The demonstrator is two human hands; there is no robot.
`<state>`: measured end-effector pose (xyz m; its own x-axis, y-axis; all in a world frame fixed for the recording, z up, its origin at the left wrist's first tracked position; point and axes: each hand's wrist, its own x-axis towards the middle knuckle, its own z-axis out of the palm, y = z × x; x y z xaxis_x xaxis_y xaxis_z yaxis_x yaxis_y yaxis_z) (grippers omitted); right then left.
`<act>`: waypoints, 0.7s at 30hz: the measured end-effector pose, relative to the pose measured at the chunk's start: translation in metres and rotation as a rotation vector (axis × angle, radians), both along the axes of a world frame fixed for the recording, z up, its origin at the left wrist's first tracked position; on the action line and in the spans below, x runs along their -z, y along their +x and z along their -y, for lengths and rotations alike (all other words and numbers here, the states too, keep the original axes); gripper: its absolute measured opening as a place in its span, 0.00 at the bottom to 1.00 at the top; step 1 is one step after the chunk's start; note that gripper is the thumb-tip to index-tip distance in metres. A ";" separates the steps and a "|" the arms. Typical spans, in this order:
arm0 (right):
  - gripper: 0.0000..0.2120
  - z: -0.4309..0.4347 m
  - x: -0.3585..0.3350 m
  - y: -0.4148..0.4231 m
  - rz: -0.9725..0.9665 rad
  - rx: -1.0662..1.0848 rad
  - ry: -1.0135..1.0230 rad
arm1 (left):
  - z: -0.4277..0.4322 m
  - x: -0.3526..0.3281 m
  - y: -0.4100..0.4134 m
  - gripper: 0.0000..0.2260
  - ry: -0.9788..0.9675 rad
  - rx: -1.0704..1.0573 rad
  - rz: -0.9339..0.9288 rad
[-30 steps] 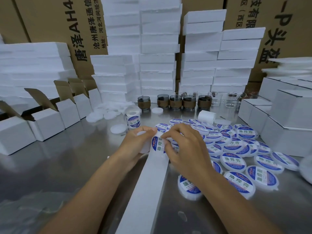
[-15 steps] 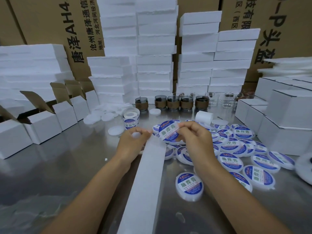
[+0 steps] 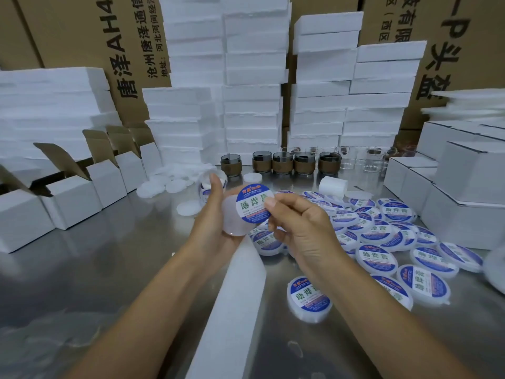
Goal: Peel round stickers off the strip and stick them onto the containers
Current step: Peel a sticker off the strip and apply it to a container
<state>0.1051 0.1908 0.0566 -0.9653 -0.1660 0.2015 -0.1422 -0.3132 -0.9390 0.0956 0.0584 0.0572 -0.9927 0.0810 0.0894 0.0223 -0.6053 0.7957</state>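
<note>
My left hand (image 3: 211, 228) grips a plain translucent white round container (image 3: 232, 216), lifted above the steel table and tilted toward me. My right hand (image 3: 297, 228) pinches a round blue-and-white sticker (image 3: 254, 203) by its right edge and holds it against the container's upper right face. The white backing strip (image 3: 232, 310) runs from under my hands down to the bottom of the view. Several labelled containers (image 3: 377, 258) lie scattered on the table to the right; one (image 3: 308, 296) lies apart near my right forearm.
A sticker roll (image 3: 203, 191) and plain white lids (image 3: 175, 184) sit behind my left hand. Open white cartons (image 3: 71, 198) line the left, closed ones (image 3: 464, 187) the right. Glass cups (image 3: 281, 162), foam stacks (image 3: 254, 77) and cardboard boxes fill the back.
The sticker has come off the strip. My left hand has let go of the strip and now holds up a plain container. My right hand brought the sticker onto it.
</note>
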 end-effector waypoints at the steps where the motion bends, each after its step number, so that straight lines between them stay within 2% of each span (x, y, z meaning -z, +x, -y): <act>1: 0.02 0.001 0.001 0.000 0.011 0.001 -0.004 | -0.002 0.001 0.001 0.30 0.026 0.021 0.017; 11: 0.02 0.008 0.009 0.001 0.069 0.088 0.045 | -0.008 0.008 -0.001 0.28 0.092 0.087 0.044; 14: 0.03 0.007 0.010 0.000 0.076 0.122 0.066 | -0.008 0.009 -0.003 0.30 0.108 0.081 0.043; 21: 0.03 0.006 0.011 -0.001 0.092 0.144 0.114 | -0.008 0.011 -0.003 0.31 0.071 0.060 0.051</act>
<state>0.1044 0.1845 0.0461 -0.9942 -0.0415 0.0989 -0.0895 -0.1866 -0.9783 0.0930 0.0667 0.0464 -0.9896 0.1362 0.0462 -0.0557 -0.6591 0.7500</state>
